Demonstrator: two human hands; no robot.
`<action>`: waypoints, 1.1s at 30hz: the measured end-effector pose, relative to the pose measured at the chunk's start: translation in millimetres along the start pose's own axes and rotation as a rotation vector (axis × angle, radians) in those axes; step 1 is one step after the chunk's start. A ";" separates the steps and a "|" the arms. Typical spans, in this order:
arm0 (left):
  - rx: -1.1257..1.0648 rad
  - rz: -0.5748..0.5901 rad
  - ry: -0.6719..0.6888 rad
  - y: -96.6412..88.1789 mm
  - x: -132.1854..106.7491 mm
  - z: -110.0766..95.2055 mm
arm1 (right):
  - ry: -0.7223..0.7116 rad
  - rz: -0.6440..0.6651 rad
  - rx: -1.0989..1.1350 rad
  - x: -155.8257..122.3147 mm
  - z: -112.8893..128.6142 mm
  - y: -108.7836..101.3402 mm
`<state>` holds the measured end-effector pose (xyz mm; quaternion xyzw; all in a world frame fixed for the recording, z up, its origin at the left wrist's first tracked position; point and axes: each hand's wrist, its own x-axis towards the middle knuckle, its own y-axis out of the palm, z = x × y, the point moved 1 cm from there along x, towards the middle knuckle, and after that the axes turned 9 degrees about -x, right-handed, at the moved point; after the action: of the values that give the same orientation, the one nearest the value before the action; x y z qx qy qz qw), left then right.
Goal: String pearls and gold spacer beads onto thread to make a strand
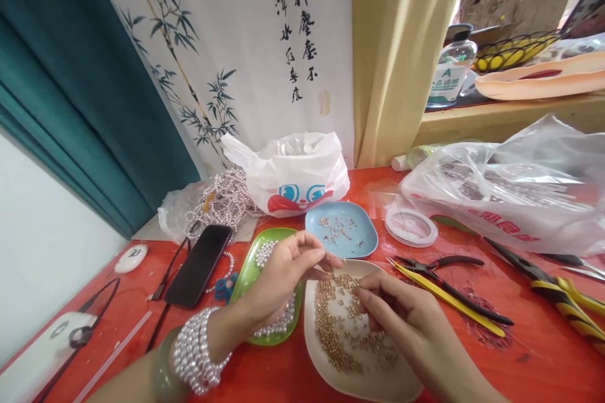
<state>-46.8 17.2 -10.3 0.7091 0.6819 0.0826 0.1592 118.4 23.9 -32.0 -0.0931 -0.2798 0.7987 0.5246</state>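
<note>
My left hand [283, 274] hovers over the edge of a green dish [246, 277] of white pearls, its fingers pinched on something too small to make out. My right hand [406, 315] rests over a beige dish [401, 384] of small gold beads, its fingertips pinched together among the beads. The two pinches almost meet above the beige dish. A pearl bracelet [196, 349] and a green bangle [163, 374] sit on my left wrist.
On the red table: a blue dish [366, 245] with metal findings, a round thread spool [410, 227], pliers [449, 293] and yellow-handled cutters [567, 302] at right, a black phone [198, 264], pearl strands [224, 201], plastic bags [293, 170] behind.
</note>
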 end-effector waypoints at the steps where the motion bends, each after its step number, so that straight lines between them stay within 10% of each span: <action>1: -0.004 0.002 0.003 -0.2 0.0 0.0 | 0.007 -0.005 0.004 0.0 0.0 0.0; 17: 0.005 0.040 0.016 -0.4 -2.9 -0.4 | 0.049 0.030 0.024 0.1 -5.4 1.1; 33: 0.472 -0.009 0.066 -0.5 0.0 1.3 | 0.062 0.006 0.156 -1.0 -10.2 4.1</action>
<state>-46.9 17.1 -11.7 0.7204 0.6904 -0.0569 -0.0330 120.2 25.3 -42.8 -0.0777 -0.2001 0.8164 0.5361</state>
